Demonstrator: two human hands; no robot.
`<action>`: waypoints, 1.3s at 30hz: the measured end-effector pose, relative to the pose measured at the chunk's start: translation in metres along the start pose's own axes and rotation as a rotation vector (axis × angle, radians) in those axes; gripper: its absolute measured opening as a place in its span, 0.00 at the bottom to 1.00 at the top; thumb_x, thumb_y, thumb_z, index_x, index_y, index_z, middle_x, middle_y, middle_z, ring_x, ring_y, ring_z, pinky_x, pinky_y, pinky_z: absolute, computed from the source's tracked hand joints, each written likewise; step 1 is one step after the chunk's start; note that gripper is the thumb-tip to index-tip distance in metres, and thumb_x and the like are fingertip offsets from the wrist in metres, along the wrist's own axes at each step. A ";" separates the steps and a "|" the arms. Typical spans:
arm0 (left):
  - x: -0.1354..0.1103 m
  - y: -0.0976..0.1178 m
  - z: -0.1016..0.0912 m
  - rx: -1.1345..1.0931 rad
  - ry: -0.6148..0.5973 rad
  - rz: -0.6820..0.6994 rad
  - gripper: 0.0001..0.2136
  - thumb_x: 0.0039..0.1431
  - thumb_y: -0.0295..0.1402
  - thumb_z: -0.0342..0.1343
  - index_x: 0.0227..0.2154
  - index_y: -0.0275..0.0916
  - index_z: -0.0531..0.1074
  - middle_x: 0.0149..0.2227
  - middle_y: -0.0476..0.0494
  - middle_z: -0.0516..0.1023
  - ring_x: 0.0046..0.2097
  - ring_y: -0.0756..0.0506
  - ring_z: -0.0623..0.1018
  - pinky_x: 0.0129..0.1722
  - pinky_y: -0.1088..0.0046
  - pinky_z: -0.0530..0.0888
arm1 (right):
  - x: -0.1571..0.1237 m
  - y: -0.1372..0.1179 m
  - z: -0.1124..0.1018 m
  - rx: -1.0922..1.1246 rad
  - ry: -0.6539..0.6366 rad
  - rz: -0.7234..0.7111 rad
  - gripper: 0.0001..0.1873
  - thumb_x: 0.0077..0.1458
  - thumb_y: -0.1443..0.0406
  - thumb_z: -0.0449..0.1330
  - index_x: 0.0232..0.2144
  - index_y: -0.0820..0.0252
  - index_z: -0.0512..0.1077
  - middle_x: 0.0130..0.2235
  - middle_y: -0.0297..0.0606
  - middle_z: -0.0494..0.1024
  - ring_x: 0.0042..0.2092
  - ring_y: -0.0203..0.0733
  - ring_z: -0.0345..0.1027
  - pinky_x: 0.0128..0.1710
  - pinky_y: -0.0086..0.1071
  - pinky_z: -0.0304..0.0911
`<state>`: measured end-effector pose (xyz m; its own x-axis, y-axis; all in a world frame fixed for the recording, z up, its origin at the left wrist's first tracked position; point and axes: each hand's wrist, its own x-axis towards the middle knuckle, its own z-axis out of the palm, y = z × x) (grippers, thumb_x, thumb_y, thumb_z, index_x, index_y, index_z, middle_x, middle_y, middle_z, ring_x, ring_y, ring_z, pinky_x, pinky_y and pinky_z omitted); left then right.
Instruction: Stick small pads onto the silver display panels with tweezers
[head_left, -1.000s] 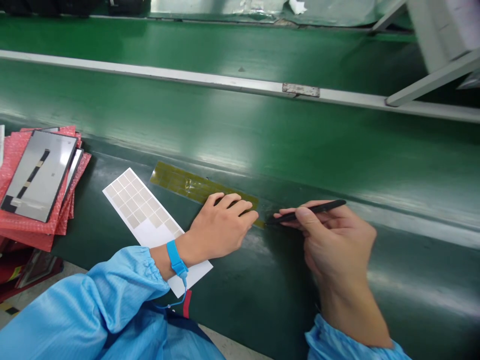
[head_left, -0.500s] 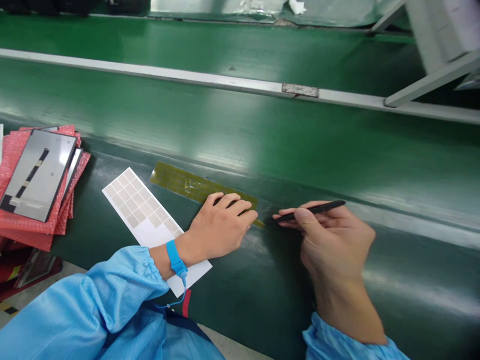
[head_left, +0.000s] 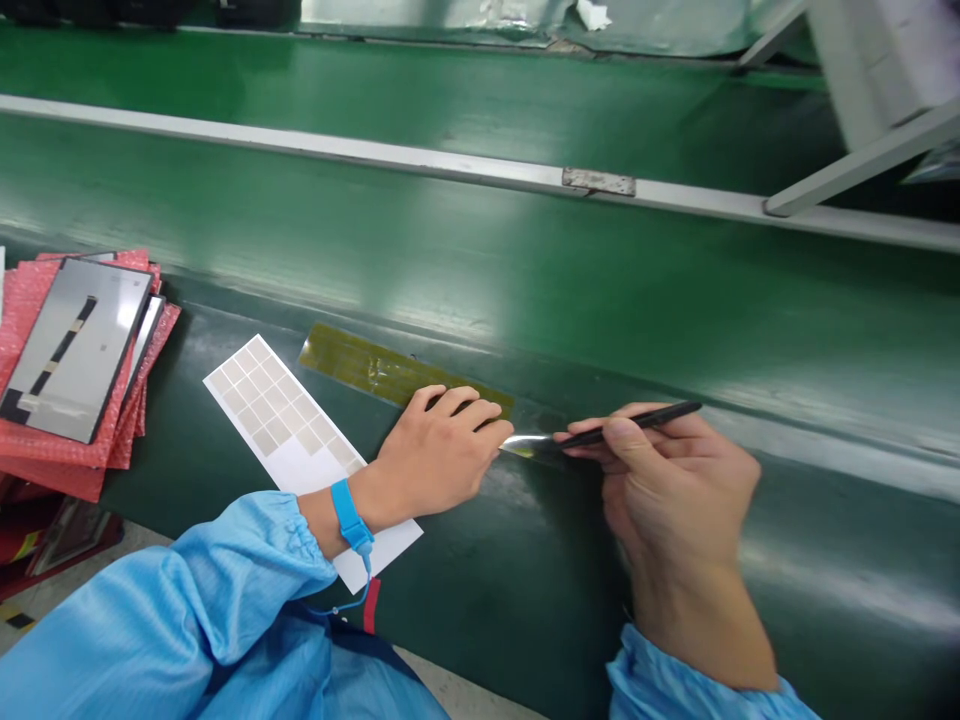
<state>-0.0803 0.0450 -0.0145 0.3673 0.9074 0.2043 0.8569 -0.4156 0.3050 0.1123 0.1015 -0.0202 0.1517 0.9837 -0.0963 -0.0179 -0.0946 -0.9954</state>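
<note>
A translucent yellow-green film strip lies flat on the dark green mat. My left hand rests palm down over its right end, fingers bent and a little apart; the thumb is hidden. In my right hand, thumb and fingers are closed round a slim black-handled tool with a shiny, blade-like tip. That tip points left and meets the film's right end, just by my left fingertips. Under my left wrist lies a white sheet with rows of beige rectangular stickers, several of them gone.
At the left, flat display panels lie stacked with pink bubble-wrap sheets. A pale metal rail runs across the back, and a slanted frame bar stands at the upper right. A blue wrist strap with a cord circles my left wrist.
My right hand has shifted slightly right with the tool, and the tool's tip now shows bright and shiny beside the left fingertips. My left hand has stayed in place.
</note>
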 end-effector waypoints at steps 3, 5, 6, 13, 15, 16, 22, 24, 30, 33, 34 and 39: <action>0.000 0.000 0.001 0.004 0.001 -0.001 0.10 0.71 0.33 0.48 0.50 0.42 0.73 0.55 0.48 0.75 0.60 0.44 0.67 0.60 0.60 0.63 | 0.001 0.001 -0.003 0.007 -0.010 0.018 0.25 0.36 0.52 0.77 0.30 0.59 0.72 0.28 0.40 0.77 0.26 0.44 0.73 0.22 0.32 0.72; -0.001 0.000 0.001 0.006 0.004 0.000 0.11 0.72 0.33 0.48 0.50 0.41 0.73 0.56 0.48 0.75 0.60 0.43 0.68 0.60 0.59 0.63 | 0.002 0.001 -0.004 0.017 -0.016 0.027 0.25 0.37 0.52 0.77 0.30 0.59 0.72 0.29 0.39 0.77 0.27 0.44 0.74 0.23 0.31 0.72; -0.001 0.000 0.001 0.008 0.007 0.002 0.11 0.72 0.33 0.48 0.50 0.41 0.73 0.56 0.48 0.75 0.60 0.43 0.68 0.60 0.59 0.63 | 0.002 0.001 -0.004 0.021 -0.015 0.033 0.25 0.37 0.52 0.77 0.30 0.59 0.72 0.29 0.39 0.77 0.27 0.43 0.74 0.23 0.31 0.73; -0.002 -0.001 0.003 0.029 0.044 0.030 0.11 0.70 0.31 0.48 0.50 0.38 0.72 0.57 0.47 0.75 0.61 0.42 0.68 0.61 0.58 0.63 | 0.001 -0.003 -0.002 0.071 0.092 0.046 0.28 0.32 0.53 0.78 0.29 0.64 0.72 0.27 0.45 0.76 0.24 0.44 0.73 0.20 0.29 0.70; -0.003 -0.001 0.005 0.040 0.041 0.026 0.11 0.69 0.30 0.48 0.50 0.38 0.73 0.57 0.46 0.75 0.61 0.41 0.68 0.62 0.58 0.63 | 0.002 -0.003 -0.003 0.086 0.098 0.059 0.27 0.31 0.55 0.78 0.29 0.65 0.72 0.27 0.47 0.76 0.24 0.44 0.72 0.19 0.28 0.69; -0.003 -0.002 0.007 0.046 0.043 0.022 0.12 0.69 0.29 0.49 0.50 0.38 0.73 0.58 0.45 0.75 0.61 0.41 0.68 0.62 0.58 0.63 | 0.002 -0.002 -0.004 0.094 0.097 0.065 0.27 0.31 0.56 0.78 0.29 0.65 0.72 0.27 0.47 0.76 0.24 0.44 0.72 0.19 0.28 0.70; 0.000 -0.002 0.001 -0.026 0.196 0.031 0.12 0.68 0.28 0.49 0.50 0.37 0.74 0.60 0.42 0.73 0.63 0.42 0.69 0.63 0.58 0.66 | 0.011 -0.002 -0.004 0.094 0.128 0.079 0.28 0.32 0.53 0.77 0.30 0.62 0.71 0.27 0.41 0.77 0.24 0.42 0.73 0.20 0.27 0.69; 0.001 -0.002 -0.006 -0.057 0.271 0.021 0.12 0.68 0.27 0.50 0.50 0.37 0.74 0.60 0.40 0.74 0.62 0.41 0.70 0.63 0.56 0.66 | 0.015 -0.002 -0.002 0.140 0.101 0.097 0.29 0.33 0.52 0.77 0.30 0.61 0.69 0.27 0.39 0.77 0.24 0.42 0.73 0.20 0.27 0.69; 0.000 -0.003 -0.018 -0.126 0.320 0.121 0.08 0.67 0.26 0.54 0.45 0.38 0.75 0.51 0.43 0.79 0.54 0.41 0.76 0.59 0.54 0.70 | 0.043 0.007 -0.004 0.271 0.090 0.039 0.28 0.39 0.50 0.75 0.33 0.60 0.67 0.29 0.39 0.77 0.26 0.41 0.74 0.21 0.26 0.69; -0.005 0.000 -0.025 -0.145 0.261 0.164 0.06 0.68 0.27 0.54 0.43 0.38 0.75 0.48 0.45 0.80 0.51 0.42 0.76 0.56 0.55 0.71 | 0.050 0.011 -0.003 0.332 0.093 0.027 0.29 0.40 0.50 0.75 0.34 0.60 0.67 0.30 0.40 0.78 0.27 0.41 0.75 0.21 0.25 0.69; -0.007 0.000 -0.027 -0.146 0.237 0.171 0.06 0.68 0.28 0.54 0.43 0.38 0.75 0.48 0.46 0.80 0.51 0.43 0.77 0.56 0.56 0.71 | 0.052 0.012 -0.002 0.350 0.089 0.026 0.29 0.40 0.50 0.75 0.34 0.60 0.66 0.30 0.40 0.78 0.27 0.41 0.75 0.21 0.25 0.69; -0.010 -0.010 -0.043 -0.215 0.162 0.194 0.07 0.69 0.32 0.55 0.44 0.41 0.77 0.47 0.47 0.82 0.49 0.43 0.78 0.54 0.58 0.73 | 0.064 0.015 -0.001 0.391 0.096 -0.007 0.30 0.39 0.50 0.75 0.34 0.60 0.66 0.29 0.39 0.78 0.27 0.42 0.75 0.20 0.26 0.68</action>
<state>-0.1084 0.0374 0.0206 0.4390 0.7955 0.4177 0.6746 -0.5989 0.4315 0.1224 0.1633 -0.0409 0.2446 0.9636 -0.1078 -0.3886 -0.0045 -0.9214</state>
